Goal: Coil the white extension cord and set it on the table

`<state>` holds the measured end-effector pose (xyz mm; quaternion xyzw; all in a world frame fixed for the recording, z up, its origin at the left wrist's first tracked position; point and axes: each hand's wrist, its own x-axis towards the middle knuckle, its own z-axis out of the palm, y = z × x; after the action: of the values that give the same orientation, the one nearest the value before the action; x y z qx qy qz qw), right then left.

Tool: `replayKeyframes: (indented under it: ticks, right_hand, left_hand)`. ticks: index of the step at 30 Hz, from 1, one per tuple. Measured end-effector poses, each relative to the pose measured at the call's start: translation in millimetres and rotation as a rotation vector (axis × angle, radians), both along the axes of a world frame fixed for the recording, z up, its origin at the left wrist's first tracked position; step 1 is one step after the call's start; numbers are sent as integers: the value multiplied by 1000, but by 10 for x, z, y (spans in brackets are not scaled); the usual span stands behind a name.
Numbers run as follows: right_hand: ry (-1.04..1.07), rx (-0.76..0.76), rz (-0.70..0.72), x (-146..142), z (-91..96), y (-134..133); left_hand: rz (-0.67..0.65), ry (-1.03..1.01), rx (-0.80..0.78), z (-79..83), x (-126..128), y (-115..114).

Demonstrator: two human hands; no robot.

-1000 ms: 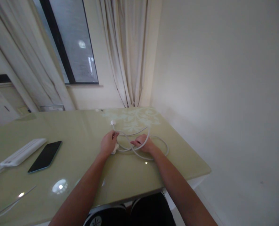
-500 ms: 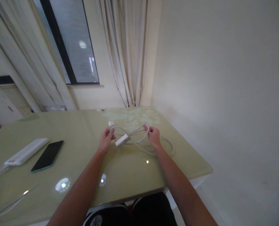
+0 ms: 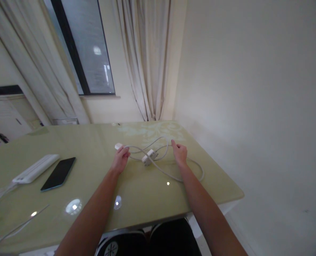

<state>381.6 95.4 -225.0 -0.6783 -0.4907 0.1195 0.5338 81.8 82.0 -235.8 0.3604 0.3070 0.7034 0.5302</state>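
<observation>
You've got the white cable (image 3: 164, 172) pinched in your left hand (image 3: 120, 159) and right hand (image 3: 179, 152); probably so it spreads open around the adapter (image 3: 149, 158) between them.

We have moved our right hand (image 3: 179, 153) farther from our left hand (image 3: 120, 160). Now the white block (image 3: 149, 157) is between our hands, and the white plug (image 3: 118, 146) has shifted left.
</observation>
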Motion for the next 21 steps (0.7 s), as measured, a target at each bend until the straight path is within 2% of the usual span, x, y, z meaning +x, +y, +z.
replayKeyframes:
  ticks: [4, 9, 16, 21]
  right_hand:
    - [24, -4, -30, 38, -8, 20]
    - [142, 72, -122, 91, -7, 59]
    - [302, 204, -263, 193, 9, 112]
    - [474, 393, -322, 335, 77, 87]
  left_hand:
    - [-15, 17, -5, 12, -6, -1]
    - [27, 40, 5, 21, -19, 29]
    - [217, 86, -24, -43, -78, 106]
    - [408, 345, -79, -44, -72, 69]
